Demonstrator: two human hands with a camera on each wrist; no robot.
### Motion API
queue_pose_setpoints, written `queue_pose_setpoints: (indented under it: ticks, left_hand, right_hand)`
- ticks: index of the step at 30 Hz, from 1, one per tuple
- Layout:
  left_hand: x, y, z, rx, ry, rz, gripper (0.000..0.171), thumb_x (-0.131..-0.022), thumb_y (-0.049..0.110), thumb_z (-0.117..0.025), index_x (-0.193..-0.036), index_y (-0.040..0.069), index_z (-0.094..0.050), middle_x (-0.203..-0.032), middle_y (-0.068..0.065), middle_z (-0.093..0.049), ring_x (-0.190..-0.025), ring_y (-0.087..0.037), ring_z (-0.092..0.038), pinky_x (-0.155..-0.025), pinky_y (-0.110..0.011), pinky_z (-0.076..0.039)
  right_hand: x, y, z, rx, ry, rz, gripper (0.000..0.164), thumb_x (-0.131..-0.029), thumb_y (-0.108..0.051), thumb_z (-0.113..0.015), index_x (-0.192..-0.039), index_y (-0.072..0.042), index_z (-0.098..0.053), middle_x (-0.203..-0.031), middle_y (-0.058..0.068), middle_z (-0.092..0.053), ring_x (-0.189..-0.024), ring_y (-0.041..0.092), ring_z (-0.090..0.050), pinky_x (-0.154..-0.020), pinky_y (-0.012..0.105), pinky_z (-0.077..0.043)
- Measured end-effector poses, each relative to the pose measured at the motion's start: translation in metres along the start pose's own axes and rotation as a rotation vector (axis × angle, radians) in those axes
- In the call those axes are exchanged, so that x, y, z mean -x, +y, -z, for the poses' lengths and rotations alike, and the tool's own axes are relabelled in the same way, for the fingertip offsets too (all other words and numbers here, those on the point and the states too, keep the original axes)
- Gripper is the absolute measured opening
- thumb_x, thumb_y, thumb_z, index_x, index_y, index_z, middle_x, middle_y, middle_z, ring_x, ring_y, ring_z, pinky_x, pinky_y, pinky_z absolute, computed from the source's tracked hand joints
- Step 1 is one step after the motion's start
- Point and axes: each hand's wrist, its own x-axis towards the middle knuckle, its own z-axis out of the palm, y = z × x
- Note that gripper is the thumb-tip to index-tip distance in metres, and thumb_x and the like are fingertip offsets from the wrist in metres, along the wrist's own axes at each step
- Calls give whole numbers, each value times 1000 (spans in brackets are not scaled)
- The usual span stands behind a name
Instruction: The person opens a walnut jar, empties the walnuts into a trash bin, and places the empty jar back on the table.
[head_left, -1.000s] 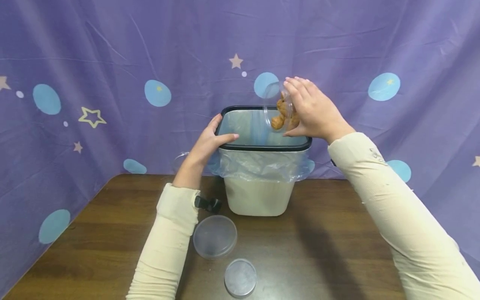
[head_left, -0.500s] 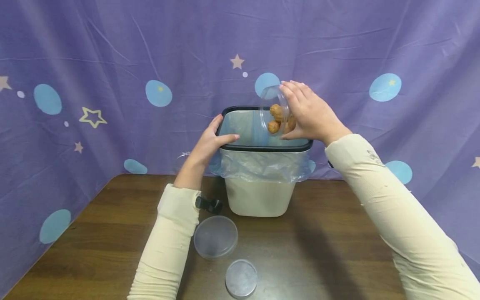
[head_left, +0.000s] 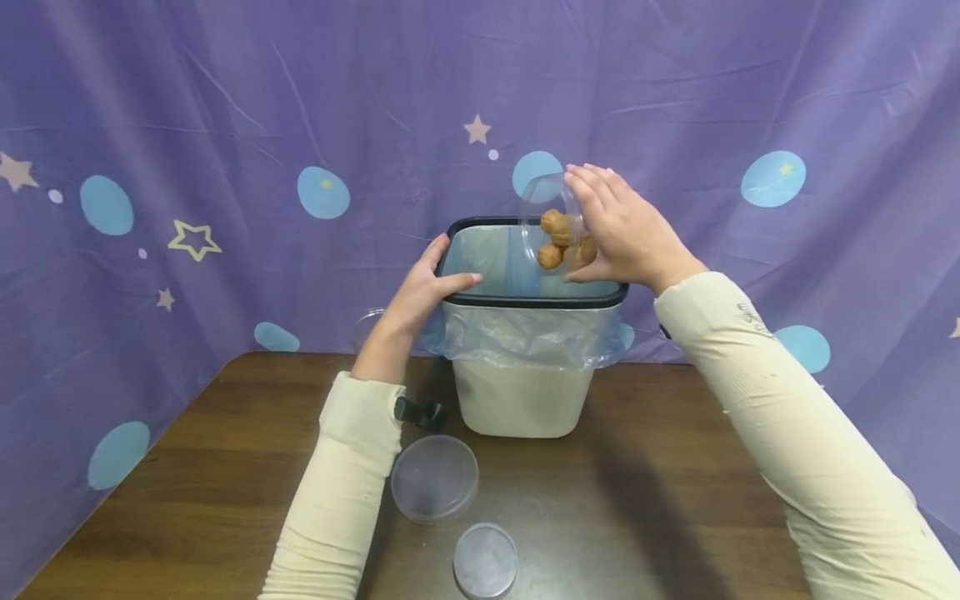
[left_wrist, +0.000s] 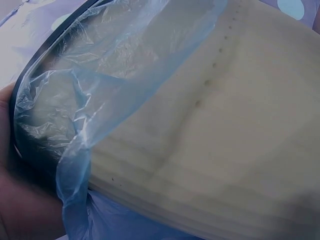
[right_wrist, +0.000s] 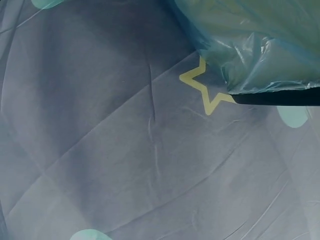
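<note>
A pale trash bin (head_left: 521,400) with a black rim (head_left: 525,302) stands upright, lined with a translucent blue bag (head_left: 532,335). At its left corner my left hand (head_left: 415,293) grips the rim, thumb laid over the inner side. Above the right side of the opening, my right hand (head_left: 626,229) holds a clear plastic container (head_left: 534,193) tipped sideways, its mouth toward the left. Several walnuts (head_left: 550,256) lie inside it near the mouth. In the left wrist view, part of the left hand (left_wrist: 25,205) shows beside the rim; the right wrist view shows no hand.
On the wooden table (head_left: 660,467) lie a larger clear round lid (head_left: 435,477) and a smaller round lid-like disc (head_left: 486,561). Another clear round thing (head_left: 369,321) is partly hidden behind the left forearm. A purple curtain (head_left: 390,100) hangs close behind the bin.
My right hand has lowered slightly and shifted a little left, then nearly stopped. The walnuts have shifted slightly within the tilted container. The left hand keeps its place on the rim.
</note>
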Motion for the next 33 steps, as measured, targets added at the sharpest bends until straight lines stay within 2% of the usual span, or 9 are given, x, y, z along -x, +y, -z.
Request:
queue_pose_setpoints:
  ticks: [6,12,17,22,27,33]
  left_hand:
    - [-1,-1,-1,8,2,-3,89,-81,15,-68,-151,5,-13,-158,-4,-9,-144,-13,-4,-116,-32,-9]
    - [-1,0,-1,16,3,-9,89,-81,15,-67,-151,4,-14,-158,-4,-9,-143,-12,-5,-116,-31,-8]
    - [-1,0,-1,15,-4,0,88,-82,14,-67,-151,4,-13,-158,-4,-8,-143,-12,-4,-116,-31,-8]
    - [1,0,1,16,0,0,88,-82,12,-67,-150,4,-13,-158,-5,-8,-144,-13,-4,-116,-31,-8]
    - [1,0,2,6,-4,3,88,-82,15,-67,-151,5,-13,-158,-3,-8,-144,-13,-4,-116,-33,-8]
    - [1,1,1,2,-7,-3,88,-82,16,-67,-151,5,-13,-158,-3,-8,-144,-13,-4,-116,-33,-8]
  right_hand:
    - [1,1,1,27,24,22,121,-49,-48,-89,-136,12,-30,-139,30,-38,-128,44,-35,-112,47,-24]
    - [-4,-3,3,-56,30,-19,121,-48,-45,-90,-135,12,-30,-138,30,-39,-128,42,-36,-114,41,-21]
    - [-9,-8,4,-100,-16,17,118,-48,-43,-91,-135,10,-32,-138,28,-40,-128,42,-35,-114,42,-21]
    - [-14,-12,4,-52,-36,-1,117,-48,-42,-90,-135,11,-32,-137,28,-40,-128,44,-35,-114,43,-21]
    - [-17,-16,3,-86,-76,20,117,-49,-44,-89,-135,10,-32,-136,28,-40,-127,43,-36,-113,45,-23]
    - [-16,-19,5,-84,-127,4,118,-49,-45,-89,-137,8,-31,-139,27,-38,-129,42,-34,-113,46,-23]
